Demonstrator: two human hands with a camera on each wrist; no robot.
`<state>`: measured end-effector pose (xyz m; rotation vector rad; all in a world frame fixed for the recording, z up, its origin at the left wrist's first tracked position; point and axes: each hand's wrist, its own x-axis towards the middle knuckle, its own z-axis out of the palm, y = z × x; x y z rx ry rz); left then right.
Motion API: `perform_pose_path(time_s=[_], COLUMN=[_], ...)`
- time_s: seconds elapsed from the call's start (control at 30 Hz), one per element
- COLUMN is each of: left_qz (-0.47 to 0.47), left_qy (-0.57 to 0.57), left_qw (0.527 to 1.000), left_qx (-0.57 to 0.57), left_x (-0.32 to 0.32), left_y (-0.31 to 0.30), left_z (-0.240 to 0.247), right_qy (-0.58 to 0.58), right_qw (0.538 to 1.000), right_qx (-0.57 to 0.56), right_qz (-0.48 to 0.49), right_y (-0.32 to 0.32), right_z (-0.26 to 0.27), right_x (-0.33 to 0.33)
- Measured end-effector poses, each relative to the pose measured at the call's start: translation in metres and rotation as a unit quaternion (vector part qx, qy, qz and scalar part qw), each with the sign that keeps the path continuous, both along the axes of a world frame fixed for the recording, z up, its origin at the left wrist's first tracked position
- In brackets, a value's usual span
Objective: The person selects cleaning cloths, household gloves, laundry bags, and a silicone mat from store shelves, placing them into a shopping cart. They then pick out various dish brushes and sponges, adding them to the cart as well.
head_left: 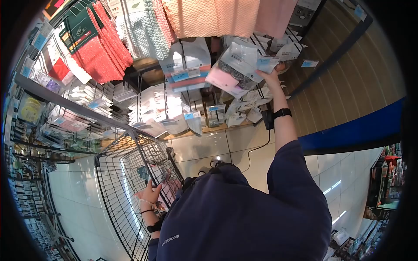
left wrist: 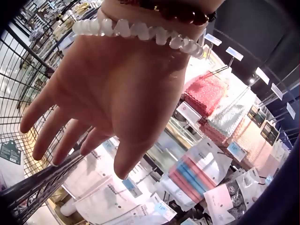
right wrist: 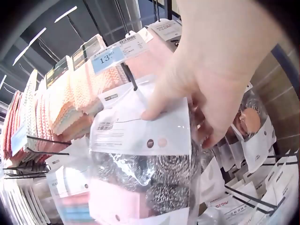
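Note:
My right hand (right wrist: 215, 79) pinches a clear-and-white pack of grey steel wool scrubbers (right wrist: 145, 136) near its top corner. The thumb lies on the front of the pack, while the other fingers go behind its edge and are partly hidden. A black display hook meets the top of the pack, below a blue price tag (right wrist: 108, 58). In the head view the pack (head_left: 237, 65) tilts among other hanging bags. Over the wire shopping cart (head_left: 97, 161), my left hand (head_left: 149, 194) hangs with fingers spread and holds nothing; the left wrist view shows its bare palm (left wrist: 117, 89).
Peach knitted cloths (head_left: 213, 19) and red cloths (head_left: 102, 56) hang above and left. Beside the scrubbers hangs a pack of pink and blue sponges or cloths (left wrist: 190, 176). A dark green-labelled item (head_left: 143, 172) lies in the cart. A wooden panel (head_left: 339, 78) borders the right.

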<state>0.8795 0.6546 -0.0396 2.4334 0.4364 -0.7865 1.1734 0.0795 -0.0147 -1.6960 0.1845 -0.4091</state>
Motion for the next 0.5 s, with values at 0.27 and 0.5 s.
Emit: perform_pose_path(time_s=[0.27,0.5], left_qz=[-0.067,-0.031], left_qy=[-0.037,-0.140], left_qw=[0.996,0.977], left_qx=[-0.035,-0.160], left_x=[0.006,0.020], left_y=[-0.004,-0.028], left_z=[-0.003,0.030], right_qy=[-0.104,-0.069], right_qw=[0.990,0.944], right_qx=[0.058,0.322], right_qz=[-0.070,-0.037], right_y=[0.041,0.119], right_z=[0.011,0.015], right_x=[-0.044,-0.134])
